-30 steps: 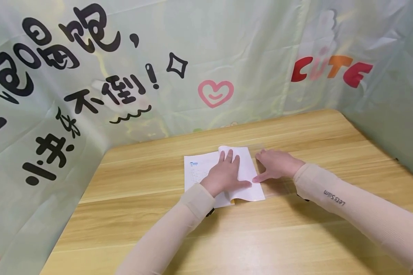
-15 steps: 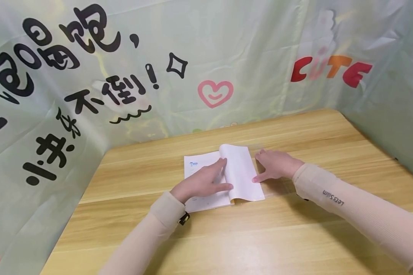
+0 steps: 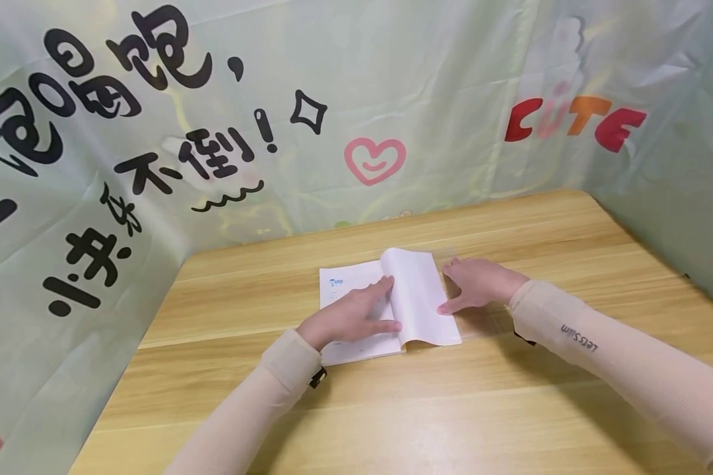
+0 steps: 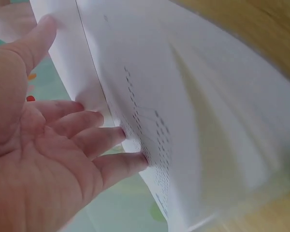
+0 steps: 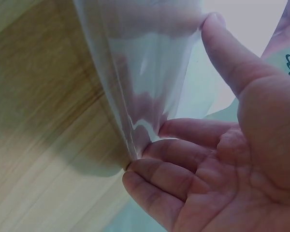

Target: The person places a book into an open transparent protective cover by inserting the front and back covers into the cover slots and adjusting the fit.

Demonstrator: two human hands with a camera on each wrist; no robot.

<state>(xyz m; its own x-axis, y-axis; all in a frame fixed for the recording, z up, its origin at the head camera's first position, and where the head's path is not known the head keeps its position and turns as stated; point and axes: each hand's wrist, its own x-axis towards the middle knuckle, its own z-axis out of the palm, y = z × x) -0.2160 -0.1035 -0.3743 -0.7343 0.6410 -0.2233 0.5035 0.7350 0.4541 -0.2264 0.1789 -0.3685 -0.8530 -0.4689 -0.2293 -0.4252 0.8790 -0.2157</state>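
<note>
An open booklet lies on the wooden table, its printed left page flat and a blank white page curving up at the fold. My left hand rests on the printed page beside the fold, thumb and fingers spread; in the left wrist view the fingertips of that hand touch the paper. My right hand lies at the booklet's right edge, its thumb on the page's edge. In the right wrist view the fingers of this hand touch a clear plastic sheet.
The wooden table extends around the booklet on all sides. Behind it and at both sides hangs a pale green cloth with black lettering, a pink heart and coloured letters.
My left hand has slid left off the blank page onto the printed one, and the blank page bulges more at the fold. My right hand has stayed at the right edge.
</note>
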